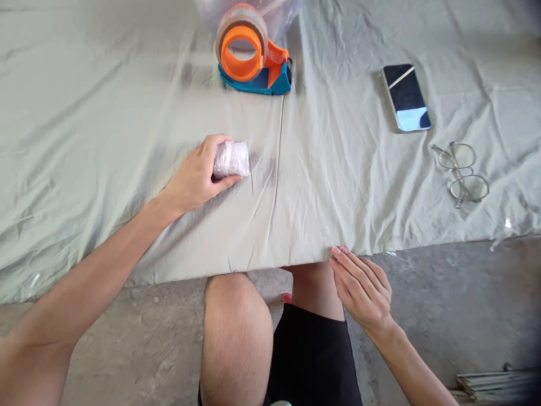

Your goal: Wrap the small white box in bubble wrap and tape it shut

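A small bundle in clear bubble wrap rests on the cloth-covered table, left of the middle. My left hand is closed around its left side, fingers on the far side and thumb on the near side. My right hand is at the table's front edge, its fingers stretched out side by side with the tips at the cloth. Nothing shows in it, and its thumb is mostly hidden. Beyond the bundle stands an orange and blue tape dispenser with a roll of tape on it.
A pale green cloth with wrinkles covers the table. Behind the dispenser is a clear plastic bag. On the right lie a phone and a pair of glasses. My knees are under the front edge, above a concrete floor.
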Tool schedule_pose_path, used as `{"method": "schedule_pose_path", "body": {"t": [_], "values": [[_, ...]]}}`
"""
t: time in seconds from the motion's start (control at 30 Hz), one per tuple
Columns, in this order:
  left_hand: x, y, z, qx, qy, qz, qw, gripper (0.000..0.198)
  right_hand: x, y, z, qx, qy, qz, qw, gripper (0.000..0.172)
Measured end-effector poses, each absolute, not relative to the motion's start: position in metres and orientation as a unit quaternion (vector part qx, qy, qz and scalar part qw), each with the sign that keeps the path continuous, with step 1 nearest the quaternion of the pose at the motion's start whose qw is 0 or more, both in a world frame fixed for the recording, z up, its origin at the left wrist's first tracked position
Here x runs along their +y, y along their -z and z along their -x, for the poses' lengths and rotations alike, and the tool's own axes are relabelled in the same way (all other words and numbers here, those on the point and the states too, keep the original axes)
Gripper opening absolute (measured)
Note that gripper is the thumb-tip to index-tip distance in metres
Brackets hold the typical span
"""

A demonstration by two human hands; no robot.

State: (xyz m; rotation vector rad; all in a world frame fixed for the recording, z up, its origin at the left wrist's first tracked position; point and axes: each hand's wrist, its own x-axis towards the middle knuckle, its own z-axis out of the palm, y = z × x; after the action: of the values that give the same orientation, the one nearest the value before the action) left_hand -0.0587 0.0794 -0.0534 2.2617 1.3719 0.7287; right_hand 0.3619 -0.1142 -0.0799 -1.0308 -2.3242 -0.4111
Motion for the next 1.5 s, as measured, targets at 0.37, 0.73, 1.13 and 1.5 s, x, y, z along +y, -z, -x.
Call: {"method": "schedule_pose_path", "body": {"t": [0.37,0.73,1.13,1.5], "values": [[0.079,0.051,0.057,0.502,-0.25,-0.805,0.194,0.073,-0.099,0.061,-0.367,-0.851,0.082,0.369,0.366,0.044],[0.079,0.049,0.056,0.501,-0.249,-0.804,0.201,0.072,-0.096,0.042,-0.356,-0.688,-0.083,0.573,0.437,0.023],[0.077,0.048,0.056,0.472,-0.284,-0.822,0.147,0.07,-0.056,0.016,-0.36,-0.461,-0.293,0.65,0.528,0.026],[0.079,0.041,0.054,0.472,-0.311,-0.806,0.174,0.057,0.092,-0.02,-0.201,-0.599,-0.398,0.49,0.492,0.012]]}}
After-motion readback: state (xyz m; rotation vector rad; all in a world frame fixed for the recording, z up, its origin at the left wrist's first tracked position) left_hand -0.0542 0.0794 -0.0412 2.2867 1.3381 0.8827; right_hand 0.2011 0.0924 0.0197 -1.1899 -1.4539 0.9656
